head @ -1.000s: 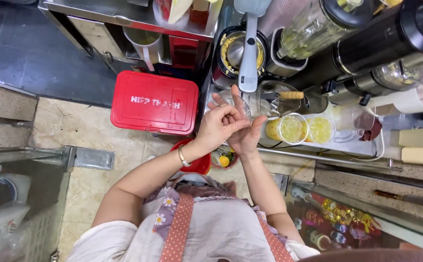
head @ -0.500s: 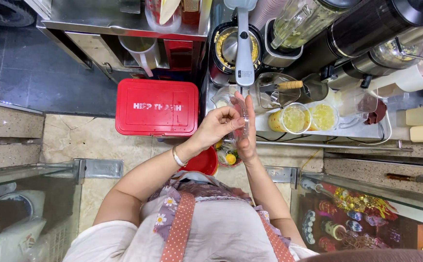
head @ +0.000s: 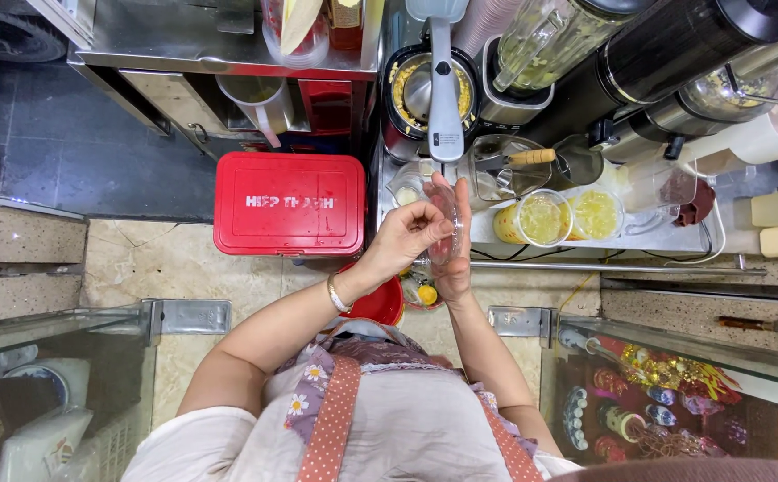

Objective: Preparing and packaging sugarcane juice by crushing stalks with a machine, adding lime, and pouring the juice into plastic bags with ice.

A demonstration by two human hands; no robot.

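My right hand holds a clear plastic cup in front of my chest, fingers stretched up along its side. My left hand, with a bracelet on the wrist, presses against the cup from the left, fingertips pinched at its wall. Both hands are above the near edge of a metal counter. What the left fingertips pinch is too small to tell.
Two cups of yellow juice stand on the counter just right of my hands. Behind them are a press juicer with a grey handle and a blender jug. A red lidded box and a red bucket sit on the floor at the left.
My left hand's fingers were spread; now they are curled and pinched against the cup. Both hands have drawn closer together and slightly nearer to me.
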